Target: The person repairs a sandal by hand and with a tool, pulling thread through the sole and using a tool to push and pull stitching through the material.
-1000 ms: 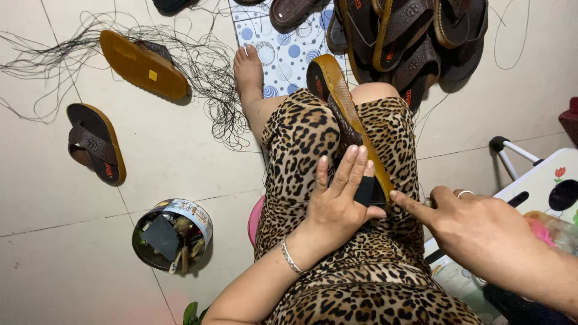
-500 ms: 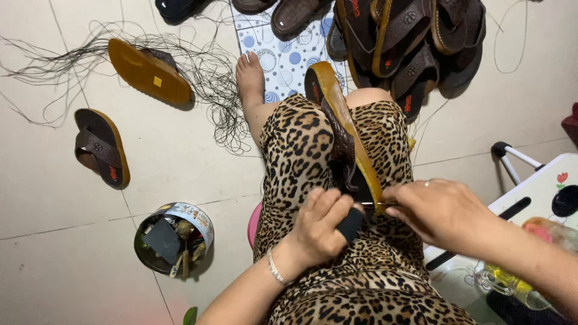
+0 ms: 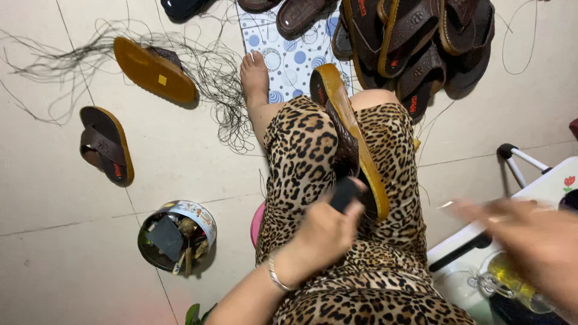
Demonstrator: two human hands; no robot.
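A brown sandal with a tan sole (image 3: 355, 150) lies edge-up along my lap, on a leopard-print dress (image 3: 301, 156). My left hand (image 3: 325, 232) grips the sandal's near end, fingers wrapped over a dark part of it. My right hand (image 3: 530, 241) is off to the right of the sandal, apart from it and heavily blurred. A thin pale tip (image 3: 447, 205) shows at its fingertips; I cannot make out what it is or how the fingers are set.
A round tin of odds and ends (image 3: 174, 238) sits on the tiled floor at left. Loose sandals (image 3: 108, 144) and an upturned one (image 3: 156, 69) lie among black threads (image 3: 223, 90). A sandal pile (image 3: 415, 36) is ahead. A white table (image 3: 542, 186) and a bottle (image 3: 512, 283) stand at right.
My right hand has left the sandal's edge and swept out to the right. My left hand has closed lower around the sandal's near end.
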